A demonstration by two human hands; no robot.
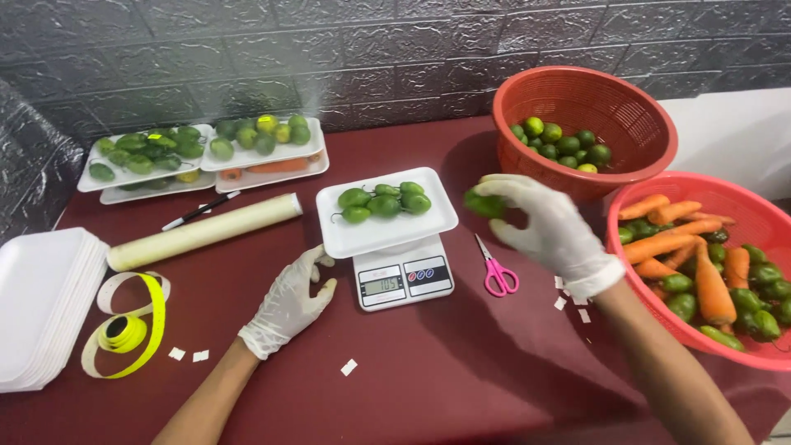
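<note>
Right hand [554, 231] pinching a green pepper [484, 203] just right of the tray [387, 231] on the scale [402, 280], left hand [288, 303] spread beside it.

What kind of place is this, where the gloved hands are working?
Probably a small produce packing station: a digital scale bearing a foam tray of green peppers, red baskets of limes and carrots, and the right hand holding a green pepper.
</note>
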